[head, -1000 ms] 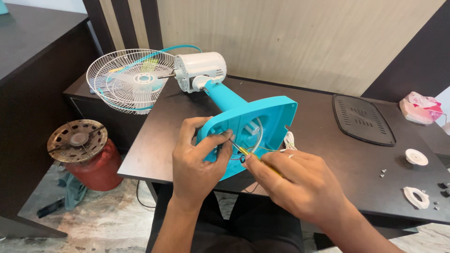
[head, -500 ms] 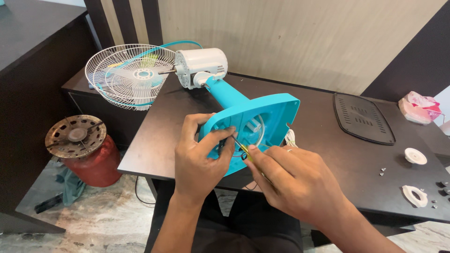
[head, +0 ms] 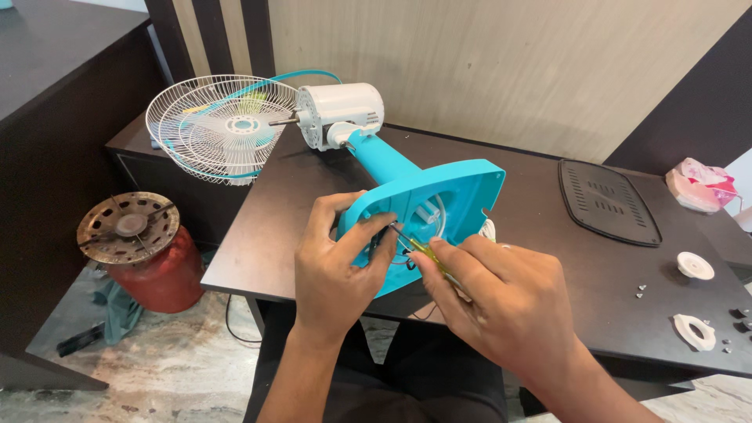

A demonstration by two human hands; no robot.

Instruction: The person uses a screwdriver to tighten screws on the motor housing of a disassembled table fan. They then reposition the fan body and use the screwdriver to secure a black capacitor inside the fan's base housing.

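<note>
A soft pink and white package (head: pixel 699 185) lies at the dark table's (head: pixel 548 235) far right edge.

A home room: dark wooden table (head: pixel 564 258) against a panelled wall (head: pixel 486 70), marble floor (head: pixel 157 368), red gas cylinder (head: pixel 153 266).

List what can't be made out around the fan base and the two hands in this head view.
- Screwdriver tip: head view, hidden behind the left hand fingers inside the blue fan base.
- Screwdriver handle: covered by the right hand.
- Wiring inside the base opening: partly blocked by both hands.
- Small screws on the table: too small to tell type.
</note>
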